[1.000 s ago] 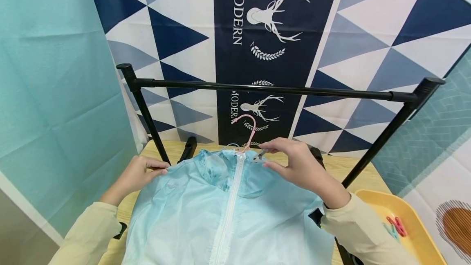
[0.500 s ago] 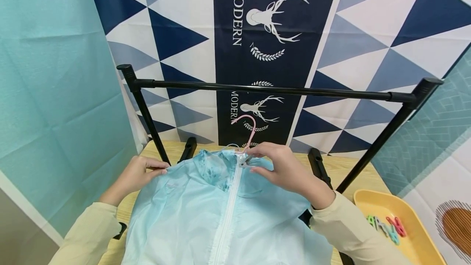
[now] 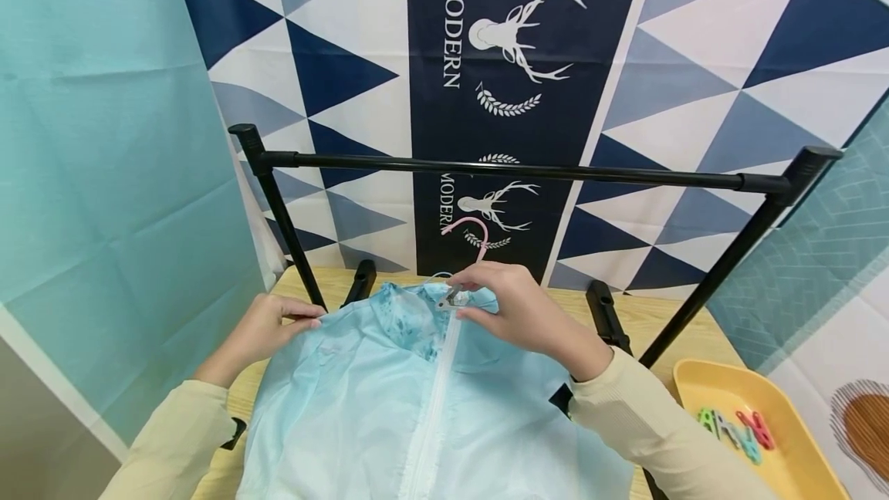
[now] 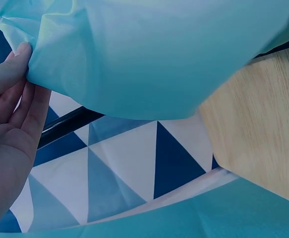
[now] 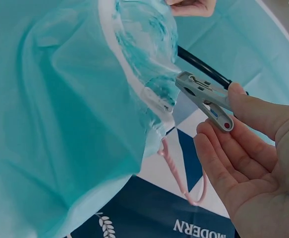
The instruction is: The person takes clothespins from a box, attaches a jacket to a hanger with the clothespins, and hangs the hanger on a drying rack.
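A light blue zip-up jacket point(image 3: 361, 392) hangs on a pink hanger point(image 3: 479, 231), whose hook sticks up from the collar. My left hand point(image 3: 267, 330) pinches the jacket at the shoulder on the left; in the left wrist view, the thumb lies on the cloth and the other fingers are partly behind it. My right hand point(image 3: 521, 311) holds a grey clothespin point(image 5: 203, 99) between thumb and fingers at the collar, by the top of the white zipper point(image 3: 436, 400). The clothespin's nose is close to the collar's edge; whether it bites the cloth I cannot tell.
A black rack bar point(image 3: 514, 171) on two uprights spans above the jacket. On the right, a yellow tray point(image 3: 799, 438) holds several coloured clothespins point(image 3: 750, 438). The wooden tabletop point(image 3: 326, 284) shows behind the jacket, before a patterned curtain point(image 3: 347, 52).
My right hand has carried the clothespin left along the collar, from right of the zipper to its top. The left hand keeps its pinch on the shoulder.
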A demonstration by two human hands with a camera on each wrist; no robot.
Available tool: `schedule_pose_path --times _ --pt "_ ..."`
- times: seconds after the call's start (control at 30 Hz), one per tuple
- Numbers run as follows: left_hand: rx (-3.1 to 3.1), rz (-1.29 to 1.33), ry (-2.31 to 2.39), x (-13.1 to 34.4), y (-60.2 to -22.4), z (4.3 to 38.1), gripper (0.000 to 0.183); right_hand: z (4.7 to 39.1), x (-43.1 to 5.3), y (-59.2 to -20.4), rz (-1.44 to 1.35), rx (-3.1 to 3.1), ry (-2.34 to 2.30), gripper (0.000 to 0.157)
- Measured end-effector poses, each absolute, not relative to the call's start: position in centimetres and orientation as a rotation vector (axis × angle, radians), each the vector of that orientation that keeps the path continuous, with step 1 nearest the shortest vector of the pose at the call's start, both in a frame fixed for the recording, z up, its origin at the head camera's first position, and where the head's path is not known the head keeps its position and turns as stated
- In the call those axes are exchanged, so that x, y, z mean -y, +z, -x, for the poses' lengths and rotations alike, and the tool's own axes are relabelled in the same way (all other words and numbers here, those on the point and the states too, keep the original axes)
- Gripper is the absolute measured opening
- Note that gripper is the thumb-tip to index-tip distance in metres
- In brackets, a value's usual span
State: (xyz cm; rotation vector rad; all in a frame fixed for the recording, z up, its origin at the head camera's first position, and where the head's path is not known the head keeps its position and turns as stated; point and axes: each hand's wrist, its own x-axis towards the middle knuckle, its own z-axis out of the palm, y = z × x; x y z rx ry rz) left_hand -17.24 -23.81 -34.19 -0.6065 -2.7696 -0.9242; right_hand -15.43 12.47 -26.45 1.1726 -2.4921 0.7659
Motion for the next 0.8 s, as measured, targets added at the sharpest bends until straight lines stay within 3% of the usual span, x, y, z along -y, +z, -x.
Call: schedule_pose_path --times 0.8 --pt "2.767 0.637 -0.894 23.4 -33.0 17.0 0.015 16.7 -8.4 -26.0 -1.219 2.492 0.801 0.03"
